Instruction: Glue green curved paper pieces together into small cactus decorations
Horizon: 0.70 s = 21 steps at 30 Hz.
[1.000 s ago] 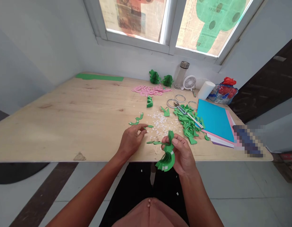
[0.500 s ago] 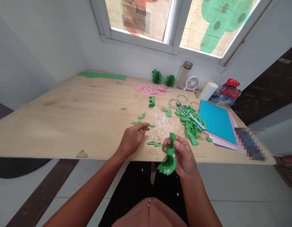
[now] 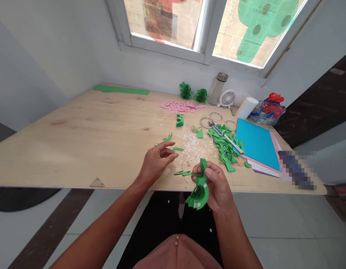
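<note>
My right hand (image 3: 220, 185) pinches a fanned bundle of green paper cutouts (image 3: 199, 194) near the table's front edge, with small white squares on some of them. My left hand (image 3: 154, 162) hovers over the tabletop with thumb and fingers apart, holding nothing. Close to its fingertips lies a curved green paper strip (image 3: 178, 149). Just beyond is another green cutout (image 3: 167, 137) with white squares, partly behind the hand. Between my hands, slim green strips (image 3: 181, 173) lead to the bundle; whether they join it is unclear. White paper bits (image 3: 193, 144) lie scattered ahead.
Green scraps (image 3: 226, 149), scissors (image 3: 216, 129) and tape rolls (image 3: 216, 117) lie to the right, beside blue paper sheets (image 3: 256, 144). Pink cutouts (image 3: 181, 107), green paper pieces (image 3: 186, 90), a bottle (image 3: 217, 89) and a small fan (image 3: 227, 98) are at the back.
My left fingers have spread apart and shifted slightly left, away from the curved green strip. My right hand keeps its hold on the bundle, which has dipped slightly.
</note>
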Tool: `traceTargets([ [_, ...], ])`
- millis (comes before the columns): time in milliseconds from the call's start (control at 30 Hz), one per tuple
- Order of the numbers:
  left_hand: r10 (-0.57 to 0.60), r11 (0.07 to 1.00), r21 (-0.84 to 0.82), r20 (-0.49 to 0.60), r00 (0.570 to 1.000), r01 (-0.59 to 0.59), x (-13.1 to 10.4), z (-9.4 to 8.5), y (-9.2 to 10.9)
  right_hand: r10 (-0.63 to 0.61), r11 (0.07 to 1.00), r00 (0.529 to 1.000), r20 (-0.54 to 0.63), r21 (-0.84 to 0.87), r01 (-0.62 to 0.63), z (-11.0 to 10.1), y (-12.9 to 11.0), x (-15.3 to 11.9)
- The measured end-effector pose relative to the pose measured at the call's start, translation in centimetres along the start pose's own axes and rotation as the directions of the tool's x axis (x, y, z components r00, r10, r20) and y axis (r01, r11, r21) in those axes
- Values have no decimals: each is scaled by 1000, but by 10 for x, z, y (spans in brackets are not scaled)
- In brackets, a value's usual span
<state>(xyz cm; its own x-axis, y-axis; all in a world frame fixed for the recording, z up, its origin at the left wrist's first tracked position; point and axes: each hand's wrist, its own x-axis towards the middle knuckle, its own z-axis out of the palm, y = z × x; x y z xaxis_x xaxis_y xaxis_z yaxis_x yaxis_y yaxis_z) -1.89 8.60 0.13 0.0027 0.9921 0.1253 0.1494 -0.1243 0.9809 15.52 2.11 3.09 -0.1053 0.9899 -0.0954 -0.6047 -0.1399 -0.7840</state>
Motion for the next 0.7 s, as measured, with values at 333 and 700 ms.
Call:
traceTargets([
  [333, 24, 993, 115, 24, 999, -26, 1, 1, -2, -5, 1000, 1000, -3, -13, 5, 0, 0, 0],
  [700, -64, 998, -14, 3, 998, 64, 1, 2, 7, 3, 1000, 1000, 15, 8, -3, 0, 1, 0],
])
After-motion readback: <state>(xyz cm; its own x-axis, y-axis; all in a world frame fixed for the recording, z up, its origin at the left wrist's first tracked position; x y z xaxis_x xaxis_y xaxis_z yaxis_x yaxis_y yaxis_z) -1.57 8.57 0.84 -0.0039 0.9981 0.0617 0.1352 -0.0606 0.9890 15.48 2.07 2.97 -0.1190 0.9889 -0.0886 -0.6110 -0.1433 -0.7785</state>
